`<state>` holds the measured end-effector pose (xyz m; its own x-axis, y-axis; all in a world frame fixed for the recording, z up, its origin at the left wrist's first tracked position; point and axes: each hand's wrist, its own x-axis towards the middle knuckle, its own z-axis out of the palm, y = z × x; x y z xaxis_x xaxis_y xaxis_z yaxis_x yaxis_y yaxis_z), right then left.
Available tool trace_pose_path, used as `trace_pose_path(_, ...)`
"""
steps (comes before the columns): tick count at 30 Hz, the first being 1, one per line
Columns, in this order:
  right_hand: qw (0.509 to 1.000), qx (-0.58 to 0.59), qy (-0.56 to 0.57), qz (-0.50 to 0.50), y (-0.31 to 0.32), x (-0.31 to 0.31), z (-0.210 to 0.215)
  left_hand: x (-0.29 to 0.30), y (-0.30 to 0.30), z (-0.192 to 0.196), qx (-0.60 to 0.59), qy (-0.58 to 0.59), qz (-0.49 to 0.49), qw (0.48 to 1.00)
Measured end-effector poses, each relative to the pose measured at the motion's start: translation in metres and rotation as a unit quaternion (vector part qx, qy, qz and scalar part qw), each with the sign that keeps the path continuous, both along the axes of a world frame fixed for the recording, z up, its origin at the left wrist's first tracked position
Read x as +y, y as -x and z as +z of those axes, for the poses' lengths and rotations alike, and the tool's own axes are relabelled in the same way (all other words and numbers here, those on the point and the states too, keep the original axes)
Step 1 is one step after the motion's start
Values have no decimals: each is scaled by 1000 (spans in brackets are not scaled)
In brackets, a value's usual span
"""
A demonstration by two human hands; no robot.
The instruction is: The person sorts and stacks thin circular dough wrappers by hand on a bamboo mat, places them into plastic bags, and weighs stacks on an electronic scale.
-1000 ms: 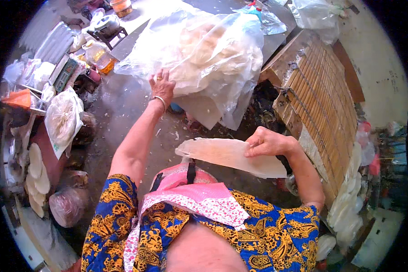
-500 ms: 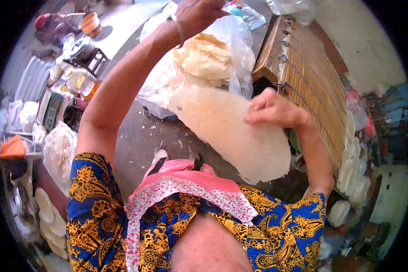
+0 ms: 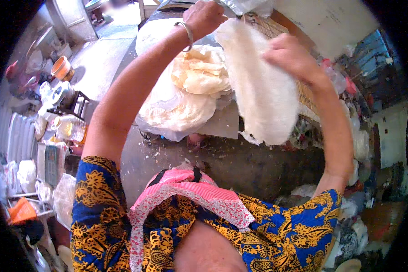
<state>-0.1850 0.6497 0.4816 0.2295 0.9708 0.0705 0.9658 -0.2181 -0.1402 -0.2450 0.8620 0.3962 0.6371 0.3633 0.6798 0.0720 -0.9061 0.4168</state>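
Thin round sheet (image 3: 263, 90), off-white, translucent, slightly rough-edged, hangs upper centre-right of frame, lifted clear of the surface (image 3: 222, 122). Right hand (image 3: 290, 56), fingers closed, grips its upper right edge. Left hand (image 3: 206, 18), at top centre, metal bangle on wrist, fingers closed on the sheet's top edge. Stack of similar pale sheets (image 3: 190, 90) lies below-left, on clear plastic.

A single head-worn fisheye view looks steeply down from close above the person's chest, facing forward past the raised left hand (image 3: 205, 18) and right hand (image 3: 289, 55); edges curve.
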Motion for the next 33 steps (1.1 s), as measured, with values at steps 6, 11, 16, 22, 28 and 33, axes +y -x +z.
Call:
trace_pose_path(6, 930, 301, -27, -208, -17, 68, -126, -45, -44, 27, -20, 51, -73, 996)
trace_pose_path(11, 823, 528, -50, -202, -117, 103, -159, -52, -9, 40, 20, 21, -284, 959)
trace_pose_path(16, 858, 488, -100, -130, -166, 143, -160, 12, 31, 26, 75, -78, -97, 989)
trace_pose_path(22, 906, 392, -95, -131, -178, 189, -228, 34, 35, 16, 44, 89, -82, 992)
trace_pose_path(28, 934, 294, -80, -184, -201, 191, -282, 47, 21, -61, 189, -6, 89, 978)
trace_pose_path(33, 949, 243, -72, -187, -198, 205, -300, 21, 26, -72, 90, 252, -88, 959)
